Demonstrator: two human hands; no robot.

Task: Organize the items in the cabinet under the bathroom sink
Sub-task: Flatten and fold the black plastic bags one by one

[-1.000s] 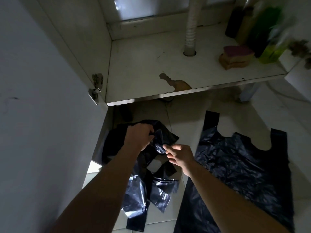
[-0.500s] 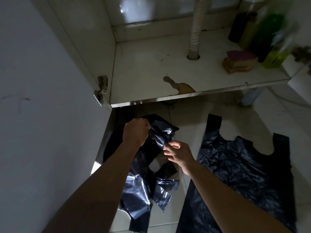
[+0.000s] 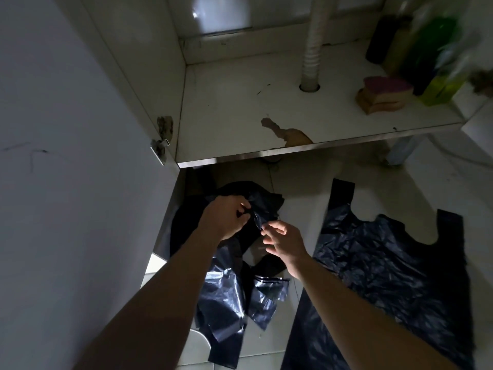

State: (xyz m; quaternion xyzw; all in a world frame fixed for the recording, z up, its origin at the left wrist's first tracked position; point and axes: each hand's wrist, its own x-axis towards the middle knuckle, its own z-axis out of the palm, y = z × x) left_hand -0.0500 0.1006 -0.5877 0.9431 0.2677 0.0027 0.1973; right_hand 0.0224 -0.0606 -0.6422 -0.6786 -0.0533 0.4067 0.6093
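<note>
Plainly, the crumpled black plastic bag hangs in front of the white cabinet shelf, its tail on the tiled floor. The left hand has its grip clamped on the bunched top; the right hand pinches a thin edge. A sharp tug could tear the film, or that slick edge may slip free.

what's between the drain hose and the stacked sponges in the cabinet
Nothing: in the head view only bare white cabinet floor separates the drain hose from the sponges.
</note>
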